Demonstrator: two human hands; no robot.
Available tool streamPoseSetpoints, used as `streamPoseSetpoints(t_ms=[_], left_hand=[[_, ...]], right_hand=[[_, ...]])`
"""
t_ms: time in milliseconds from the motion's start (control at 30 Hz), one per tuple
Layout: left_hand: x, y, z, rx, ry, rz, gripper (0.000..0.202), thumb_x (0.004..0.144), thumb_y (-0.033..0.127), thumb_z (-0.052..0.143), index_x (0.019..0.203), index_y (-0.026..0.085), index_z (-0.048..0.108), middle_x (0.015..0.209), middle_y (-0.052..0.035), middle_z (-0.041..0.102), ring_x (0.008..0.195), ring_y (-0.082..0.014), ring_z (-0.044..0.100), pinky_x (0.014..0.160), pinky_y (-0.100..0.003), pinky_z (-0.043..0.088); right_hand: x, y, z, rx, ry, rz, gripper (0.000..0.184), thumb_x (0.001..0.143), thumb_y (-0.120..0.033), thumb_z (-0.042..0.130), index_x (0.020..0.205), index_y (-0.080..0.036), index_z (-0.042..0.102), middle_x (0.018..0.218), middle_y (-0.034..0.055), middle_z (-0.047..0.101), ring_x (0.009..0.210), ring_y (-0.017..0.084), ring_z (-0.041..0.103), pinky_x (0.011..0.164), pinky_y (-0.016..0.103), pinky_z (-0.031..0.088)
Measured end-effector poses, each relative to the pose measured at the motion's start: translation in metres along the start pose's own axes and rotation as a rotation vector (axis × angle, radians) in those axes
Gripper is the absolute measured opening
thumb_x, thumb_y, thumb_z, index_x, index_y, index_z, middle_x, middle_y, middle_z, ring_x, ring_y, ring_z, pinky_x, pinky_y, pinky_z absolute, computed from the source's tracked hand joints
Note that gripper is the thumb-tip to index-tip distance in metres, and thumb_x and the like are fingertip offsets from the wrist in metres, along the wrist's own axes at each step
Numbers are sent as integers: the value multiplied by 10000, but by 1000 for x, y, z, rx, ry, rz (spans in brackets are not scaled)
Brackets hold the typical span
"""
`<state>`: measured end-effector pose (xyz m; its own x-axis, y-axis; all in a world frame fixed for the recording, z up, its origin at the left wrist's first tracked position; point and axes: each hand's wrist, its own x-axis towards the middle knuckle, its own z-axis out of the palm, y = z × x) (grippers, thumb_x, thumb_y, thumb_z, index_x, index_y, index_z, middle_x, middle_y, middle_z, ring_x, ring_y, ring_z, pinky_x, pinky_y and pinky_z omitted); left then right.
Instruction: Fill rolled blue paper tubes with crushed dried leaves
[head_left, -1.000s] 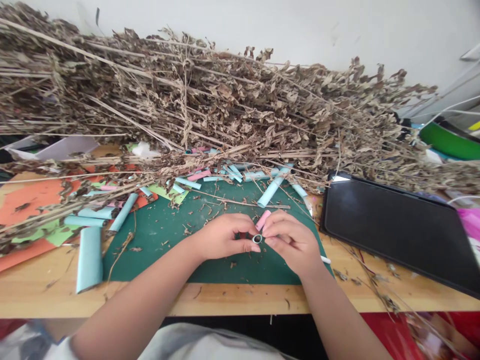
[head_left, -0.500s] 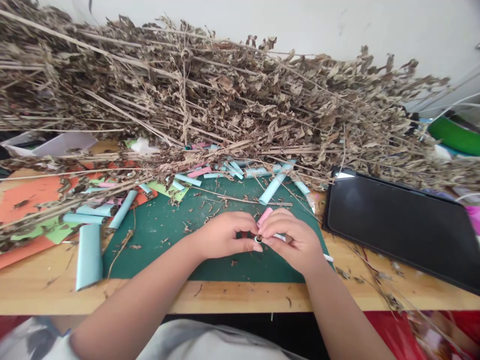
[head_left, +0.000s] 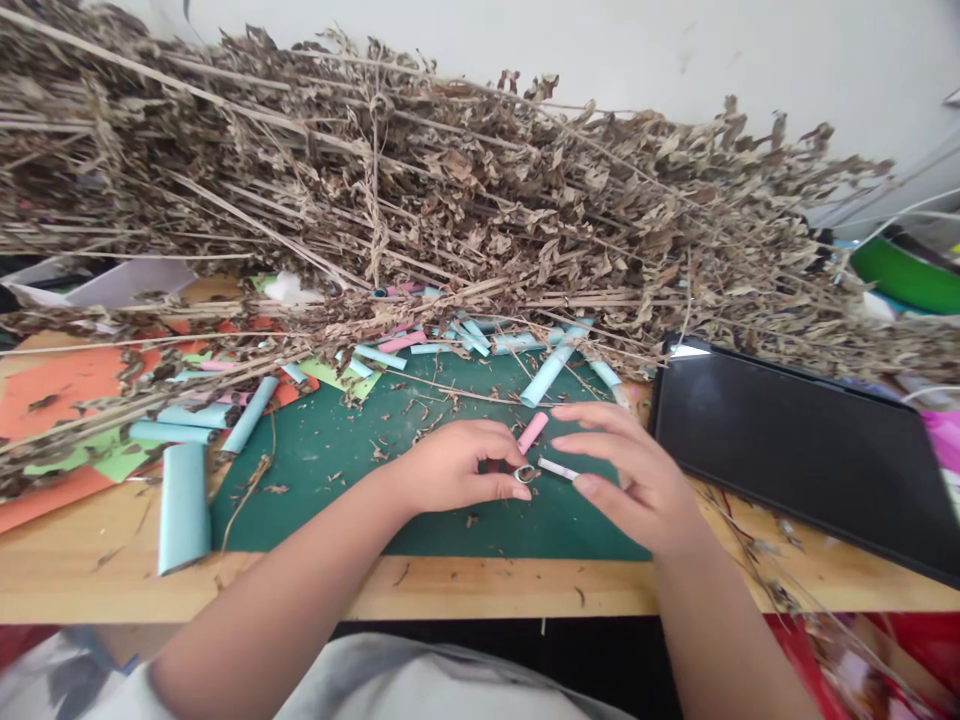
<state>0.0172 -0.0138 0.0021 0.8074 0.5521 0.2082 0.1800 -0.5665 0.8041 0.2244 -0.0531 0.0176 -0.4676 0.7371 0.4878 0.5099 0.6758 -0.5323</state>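
Observation:
My left hand (head_left: pixel 472 465) is closed around a small rolled paper tube, whose round open end (head_left: pixel 524 473) faces right with brown leaf bits at its mouth. Most of that tube is hidden by the fingers. To its right, my right hand (head_left: pixel 626 470) has its fingers spread and holds nothing I can see. A thin white stick (head_left: pixel 557 469) lies by the right thumb; whether they touch, I cannot tell. Just beyond both hands rests a pink paper roll (head_left: pixel 533 432) on the green cutting mat (head_left: pixel 322 480).
Dried leafy stalks (head_left: pixel 450 190) are heaped along the back. Several light blue paper rolls (head_left: pixel 551 370) lie in front of them, and a larger blue roll (head_left: pixel 184 510) is at left. A black tablet (head_left: pixel 802 450) lies at right. Orange paper (head_left: pixel 67 390) covers the left side.
My right hand has let go at the tube's end and moved right, its fingers spreading. The white stick and pink roll show more fully. My left hand keeps its hold.

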Motion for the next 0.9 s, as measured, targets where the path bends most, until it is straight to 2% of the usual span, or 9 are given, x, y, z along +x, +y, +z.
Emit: streamPoseSetpoints(t_ms=[100,200,300,400,467,533,600,767,900], left_hand=[[0,0,0,12,2,-16,230,734,332,573,811,117,601,790,-60,583,706,-124,524,648,-217,394],[0,0,1,13,3,-2,229,734,341,571,803,124,596,786,-55,580,718,-126,523,652,-216,392],[0,0,1,-2,4,15,219,739,337,565,792,126,591,779,-51,578,703,-119,522,644,-212,391],[0,-1,1,-14,16,28,213,735,332,572,772,123,591,766,-54,579,703,-120,522,645,-214,395],[0,-2,1,-13,13,33,211,729,329,578,765,122,592,771,-58,583,713,-125,523,656,-219,398],[0,-2,2,-15,3,28,205,729,321,580,767,119,591,782,-61,585,713,-124,524,660,-221,399],[0,-1,2,-19,1,17,200,728,310,583,770,115,589,786,-62,583,722,-125,524,666,-222,400],[1,-1,0,-12,2,21,201,728,306,584,777,111,584,759,-51,573,717,-121,519,669,-217,396],[1,1,-1,-12,-9,20,196,715,298,600,761,108,586,719,-37,568,680,-114,516,637,-203,391]], right_hand=[[-12,10,-7,-284,3,161,178,757,-303,524,926,-254,552,1092,84,501,1015,254,458,838,457,362],[-21,17,1,-558,-135,327,187,688,-395,588,787,-237,574,1191,99,439,1084,350,378,774,560,336],[-24,18,12,-570,-209,369,94,741,-310,540,742,-216,550,1223,98,425,1109,351,361,768,564,335],[-15,10,10,-236,-75,398,58,797,-262,459,780,-224,499,1066,84,540,999,270,484,773,482,384],[-4,-2,2,168,152,419,53,822,-297,421,844,-251,434,823,34,575,752,187,562,670,381,443],[11,-21,-6,536,444,354,96,816,-357,424,829,-273,379,622,-33,465,504,124,476,536,306,435],[26,-42,-13,738,556,303,163,798,-412,435,751,-268,374,544,-52,348,406,95,351,433,258,363],[52,-75,-12,881,363,250,516,767,-660,142,534,-218,267,398,-54,195,319,87,192,327,235,230],[56,-74,-1,975,299,212,555,759,-674,99,500,-202,233,388,-55,179,323,84,173,339,235,210]])
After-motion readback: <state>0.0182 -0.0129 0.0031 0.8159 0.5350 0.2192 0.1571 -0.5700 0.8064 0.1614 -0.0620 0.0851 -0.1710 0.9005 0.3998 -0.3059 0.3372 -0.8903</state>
